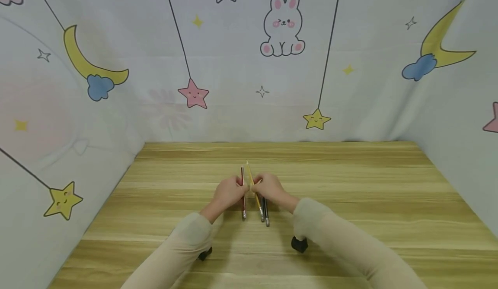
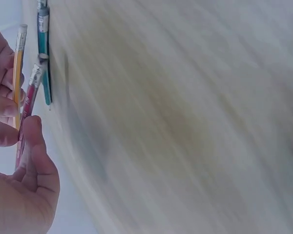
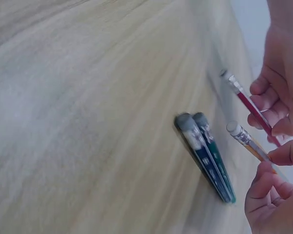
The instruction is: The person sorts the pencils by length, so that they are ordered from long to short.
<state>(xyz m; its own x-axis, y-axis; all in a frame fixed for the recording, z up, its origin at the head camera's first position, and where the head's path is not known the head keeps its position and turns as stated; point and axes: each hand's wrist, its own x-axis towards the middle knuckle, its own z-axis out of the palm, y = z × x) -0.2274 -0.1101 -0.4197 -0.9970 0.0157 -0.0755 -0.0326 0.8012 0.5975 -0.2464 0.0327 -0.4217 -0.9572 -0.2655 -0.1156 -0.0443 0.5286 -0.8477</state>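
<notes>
We see the left hand (image 1: 231, 192) pinching the red pencil (image 1: 244, 204) and the right hand (image 1: 269, 186) the yellow pencil (image 1: 257, 201), fingertips close together. Dark pencils (image 3: 208, 158) lie just this side of the right fingers; table (image 1: 369, 185) stretches wide either side, its far edge beyond them.

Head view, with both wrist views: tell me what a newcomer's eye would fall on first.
Probably the middle of the table, where the left grip holds a red pencil and the right grip a yellow pencil. Two dark pencils lie just right of the yellow one in the head view. Above, a winking rabbit on the pale backdrop would catch the eye too.
</notes>
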